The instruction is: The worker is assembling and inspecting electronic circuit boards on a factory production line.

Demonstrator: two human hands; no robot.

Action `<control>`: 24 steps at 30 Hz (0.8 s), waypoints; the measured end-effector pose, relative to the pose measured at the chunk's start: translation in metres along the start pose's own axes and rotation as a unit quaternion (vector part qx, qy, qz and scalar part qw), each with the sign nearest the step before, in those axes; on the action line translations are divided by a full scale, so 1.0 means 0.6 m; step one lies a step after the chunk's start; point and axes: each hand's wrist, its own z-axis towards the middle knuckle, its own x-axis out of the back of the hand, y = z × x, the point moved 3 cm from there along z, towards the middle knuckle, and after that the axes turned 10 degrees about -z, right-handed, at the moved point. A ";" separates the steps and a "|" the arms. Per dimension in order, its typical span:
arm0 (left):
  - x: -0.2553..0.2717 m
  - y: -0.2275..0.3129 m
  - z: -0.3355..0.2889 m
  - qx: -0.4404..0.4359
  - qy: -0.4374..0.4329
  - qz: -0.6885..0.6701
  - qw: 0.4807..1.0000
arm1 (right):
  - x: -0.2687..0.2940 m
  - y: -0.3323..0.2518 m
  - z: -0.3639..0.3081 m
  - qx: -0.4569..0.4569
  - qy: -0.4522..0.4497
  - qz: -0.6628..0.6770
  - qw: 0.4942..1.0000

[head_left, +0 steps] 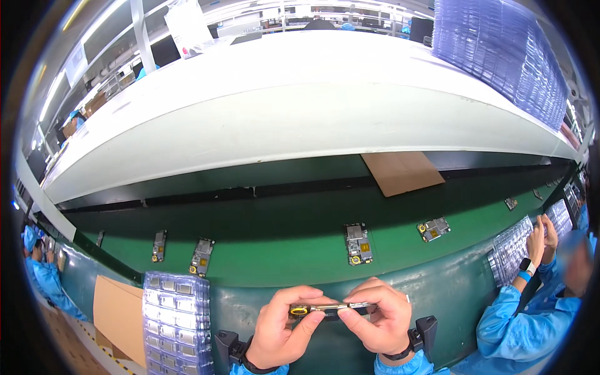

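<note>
Between my two hands I hold a circuit board [328,307], seen nearly edge-on, with a round yellow-ringed part at its left end. The fingers and thumb of my left hand [282,326] pinch its left end. My right hand [381,315] pinches the right end the same way. Beyond my hands, on the green belt [294,244], lie similar circuit boards: one [357,244] straight ahead, one [434,229] to its right, and one [201,256] and another [159,245] to the left.
A clear plastic tray stack [177,322] with parts in its pockets stands left of my hands, beside cardboard [119,312]. A white shelf [312,119] overhangs the belt, carrying stacked trays [500,56]. Brown cardboard [403,173] lies under it. At right, a co-worker in blue [525,319] works by trays [509,253].
</note>
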 end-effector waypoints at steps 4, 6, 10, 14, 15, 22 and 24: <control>0.013 -0.005 -0.001 0.034 0.025 -0.076 0.996 | 0.004 -0.024 -0.001 -0.166 -0.061 0.033 0.984; 0.016 -0.008 0.004 0.063 0.061 -0.126 0.988 | 0.012 -0.033 0.000 -0.139 -0.065 0.037 0.988; 0.014 -0.012 0.013 0.133 0.092 -0.232 0.959 | 0.023 -0.042 -0.009 -0.096 -0.059 0.037 0.993; 0.017 -0.017 0.010 0.165 0.048 -0.295 0.940 | 0.026 -0.043 -0.011 -0.085 -0.085 0.026 0.992; 0.017 -0.016 0.011 0.165 0.048 -0.295 0.940 | 0.027 -0.044 -0.010 -0.085 -0.084 0.026 0.992; 0.022 -0.016 0.018 0.154 0.079 -0.227 0.958 | 0.031 -0.033 0.007 -0.075 -0.109 -0.025 0.991; 0.037 -0.029 0.031 0.145 0.130 -0.135 0.971 | 0.034 -0.010 0.013 -0.076 -0.067 -0.056 0.993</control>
